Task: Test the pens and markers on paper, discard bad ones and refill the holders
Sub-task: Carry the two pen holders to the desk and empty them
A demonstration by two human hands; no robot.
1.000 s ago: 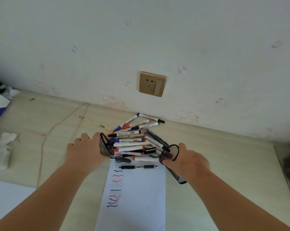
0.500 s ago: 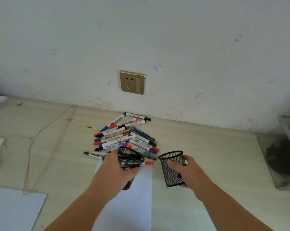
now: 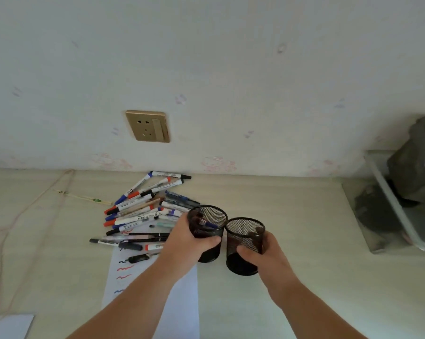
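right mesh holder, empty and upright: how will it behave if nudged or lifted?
The right mesh holder looks like thin wire mesh with nothing in it, so probably light and easily slid. Tall for its base, it may tip if pushed near the rim. The right hand wraps it; mesh likely grips well.

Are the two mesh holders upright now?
Upright: left holder and right holder show open rims facing up, bases on the desk.
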